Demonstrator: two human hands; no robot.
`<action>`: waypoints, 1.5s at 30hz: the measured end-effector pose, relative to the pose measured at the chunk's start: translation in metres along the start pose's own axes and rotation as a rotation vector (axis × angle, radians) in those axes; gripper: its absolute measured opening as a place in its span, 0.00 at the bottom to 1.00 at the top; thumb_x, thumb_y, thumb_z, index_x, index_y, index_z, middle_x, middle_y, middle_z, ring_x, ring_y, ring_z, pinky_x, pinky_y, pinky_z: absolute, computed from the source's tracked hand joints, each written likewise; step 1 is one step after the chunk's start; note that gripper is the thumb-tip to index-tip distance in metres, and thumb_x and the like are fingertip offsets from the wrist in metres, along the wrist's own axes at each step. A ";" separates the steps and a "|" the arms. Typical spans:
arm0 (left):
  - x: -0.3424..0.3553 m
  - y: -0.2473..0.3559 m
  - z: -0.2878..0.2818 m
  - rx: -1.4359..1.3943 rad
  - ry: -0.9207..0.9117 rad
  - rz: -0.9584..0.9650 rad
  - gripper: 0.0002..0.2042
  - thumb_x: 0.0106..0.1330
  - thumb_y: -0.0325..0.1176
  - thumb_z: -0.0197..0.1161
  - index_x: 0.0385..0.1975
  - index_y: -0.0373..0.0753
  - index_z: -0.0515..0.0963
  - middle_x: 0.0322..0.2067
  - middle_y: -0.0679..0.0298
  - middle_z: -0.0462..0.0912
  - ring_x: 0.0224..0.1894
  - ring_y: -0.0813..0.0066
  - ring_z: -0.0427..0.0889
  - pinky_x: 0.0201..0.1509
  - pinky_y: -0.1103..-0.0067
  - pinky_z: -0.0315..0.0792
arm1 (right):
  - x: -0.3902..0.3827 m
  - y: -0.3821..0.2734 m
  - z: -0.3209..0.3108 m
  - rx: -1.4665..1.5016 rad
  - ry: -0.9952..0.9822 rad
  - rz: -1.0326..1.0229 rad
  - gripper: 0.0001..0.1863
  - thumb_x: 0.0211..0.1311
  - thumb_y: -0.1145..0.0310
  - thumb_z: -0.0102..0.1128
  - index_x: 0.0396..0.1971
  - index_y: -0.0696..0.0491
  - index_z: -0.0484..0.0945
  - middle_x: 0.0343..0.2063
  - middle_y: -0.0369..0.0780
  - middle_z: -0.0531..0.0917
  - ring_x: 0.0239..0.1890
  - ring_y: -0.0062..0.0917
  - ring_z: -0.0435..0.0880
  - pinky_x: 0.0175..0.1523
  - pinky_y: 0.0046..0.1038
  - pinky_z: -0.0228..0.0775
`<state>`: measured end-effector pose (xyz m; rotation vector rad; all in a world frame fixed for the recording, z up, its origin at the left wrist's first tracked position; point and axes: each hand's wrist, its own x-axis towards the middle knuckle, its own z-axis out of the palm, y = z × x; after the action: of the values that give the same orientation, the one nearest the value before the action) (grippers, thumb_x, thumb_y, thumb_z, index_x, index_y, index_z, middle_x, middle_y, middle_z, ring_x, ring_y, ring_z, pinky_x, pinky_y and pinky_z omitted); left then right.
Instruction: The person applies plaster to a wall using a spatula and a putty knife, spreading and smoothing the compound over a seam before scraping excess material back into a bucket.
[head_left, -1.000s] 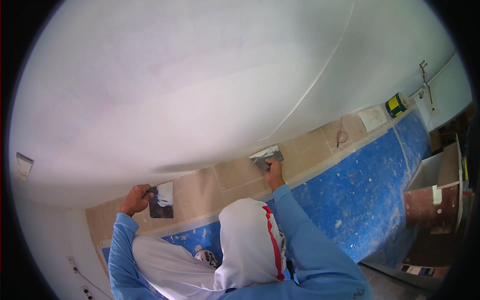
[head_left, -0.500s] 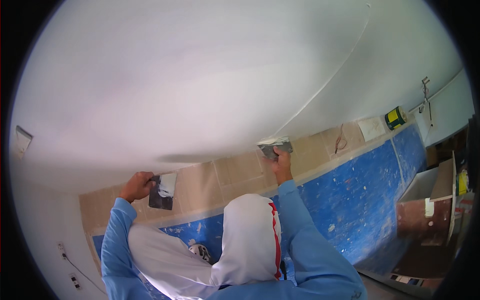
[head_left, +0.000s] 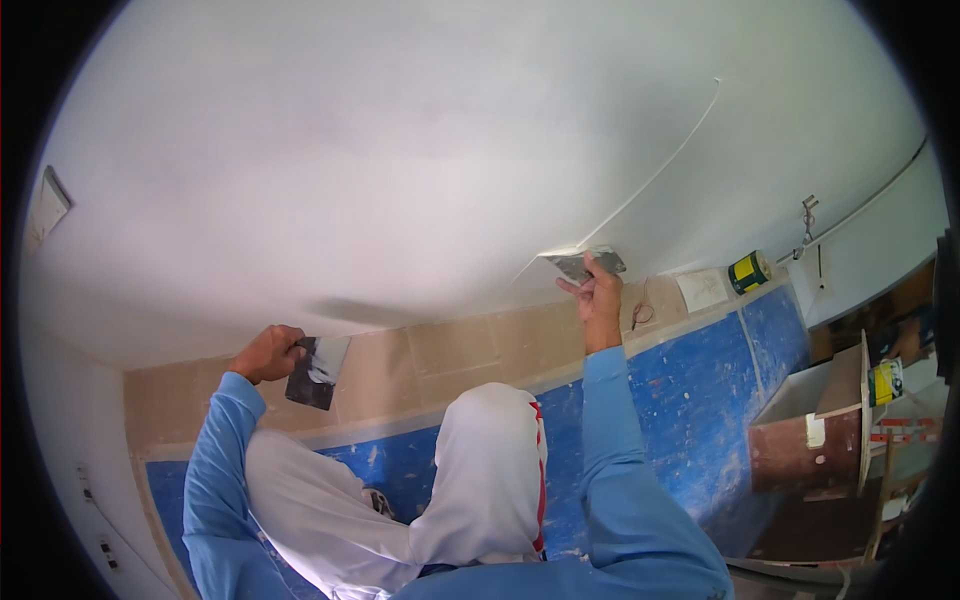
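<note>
My left hand [head_left: 268, 354] is closed round a putty knife [head_left: 312, 388], held low in front of the wall. White putty covers part of its dark blade. Farther right, my right hand [head_left: 600, 305] grips a second wide putty knife [head_left: 585, 265] with its fingers spread behind the blade. That blade lies against the white wall [head_left: 400, 200], just above the tiled strip. From its upper edge a thin raised line of putty [head_left: 660, 170] curves up to the right. My right hand hides the second knife's handle.
Beige tiles [head_left: 450, 345] run along the foot of the wall, beside a paint-spattered blue floor covering [head_left: 690, 400]. A green and yellow can [head_left: 748, 272] and a white square panel [head_left: 702, 290] are at the right, near a thin wire [head_left: 642, 312]. A brown wooden box [head_left: 808, 450] stands farther right.
My right hand has slid the putty knife up and to the right along the wall. My left hand keeps its knife in nearly the same place. The whole view has shifted a little.
</note>
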<state>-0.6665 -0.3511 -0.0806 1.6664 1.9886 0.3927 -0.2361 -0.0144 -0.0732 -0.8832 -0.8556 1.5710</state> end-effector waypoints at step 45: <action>-0.012 0.017 -0.019 0.138 0.038 0.207 0.07 0.56 0.31 0.62 0.31 0.34 0.79 0.31 0.48 0.83 0.37 0.44 0.81 0.45 0.58 0.75 | -0.026 -0.351 0.204 -0.334 -0.106 -0.455 0.32 0.51 0.58 0.76 0.48 0.66 0.73 0.41 0.51 0.80 0.36 0.40 0.86 0.49 0.61 0.73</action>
<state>-0.6612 -0.3576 -0.0536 1.9735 1.9143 0.3700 -0.2544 -0.0011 0.3331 -0.7701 -1.3185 1.1014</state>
